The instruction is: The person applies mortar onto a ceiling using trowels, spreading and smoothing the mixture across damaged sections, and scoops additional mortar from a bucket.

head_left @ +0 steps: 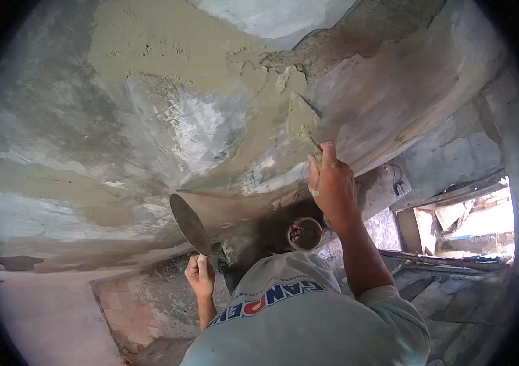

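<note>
My right hand (pixel 334 183) is closed around the handle of a pointed trowel (pixel 301 119). The trowel's blade, coated in grey-green mortar, lies against the rough plastered surface (pixel 204 55), at the edge of a fresh patch. Lower on the left, my left hand (pixel 201 276) grips a flat, dark, oval plate (pixel 190 223) by its lower end. That plate is tilted and seen nearly edge-on, so what lies on its far face is hidden.
Below my right forearm a round bucket (pixel 305 234) stands near my body. A bright opening (pixel 469 222) with broken edges is at the right. A small fitting with a wire (pixel 398 188) hangs on the wall beside it.
</note>
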A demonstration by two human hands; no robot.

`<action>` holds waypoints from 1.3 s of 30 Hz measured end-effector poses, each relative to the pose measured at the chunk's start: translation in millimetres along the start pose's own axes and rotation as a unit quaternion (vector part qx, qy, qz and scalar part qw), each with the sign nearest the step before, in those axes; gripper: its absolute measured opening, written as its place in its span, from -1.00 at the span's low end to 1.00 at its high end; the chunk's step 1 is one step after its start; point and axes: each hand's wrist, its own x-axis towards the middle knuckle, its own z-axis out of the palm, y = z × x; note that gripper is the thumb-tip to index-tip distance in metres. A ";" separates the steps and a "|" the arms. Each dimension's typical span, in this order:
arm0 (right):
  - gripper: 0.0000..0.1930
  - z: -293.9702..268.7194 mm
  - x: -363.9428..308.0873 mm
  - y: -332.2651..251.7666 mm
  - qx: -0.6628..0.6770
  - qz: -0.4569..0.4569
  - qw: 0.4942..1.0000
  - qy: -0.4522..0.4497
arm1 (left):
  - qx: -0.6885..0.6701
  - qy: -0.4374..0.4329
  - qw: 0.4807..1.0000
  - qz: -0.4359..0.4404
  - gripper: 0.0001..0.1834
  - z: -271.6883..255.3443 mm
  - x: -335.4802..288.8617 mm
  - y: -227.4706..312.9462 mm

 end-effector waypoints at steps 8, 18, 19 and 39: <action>-0.73 -29.1 -12.7 -2.8 0.131 -0.036 0.990 0.037 | -0.004 0.002 1.000 -0.005 -0.64 8.3 -10.8 1.0; -0.66 3.7 -0.7 20.5 0.073 -0.016 0.997 0.015 | -0.005 0.022 1.000 0.003 -0.61 10.7 -16.5 6.8; -0.64 3.1 -3.7 23.5 0.091 -0.018 0.996 0.016 | -0.036 0.025 0.999 -0.014 -0.71 6.1 -16.3 2.5; -0.60 -16.0 -0.1 -11.9 0.132 -0.069 0.987 0.053 | -0.027 0.020 0.999 -0.002 -0.71 -5.9 -20.2 2.8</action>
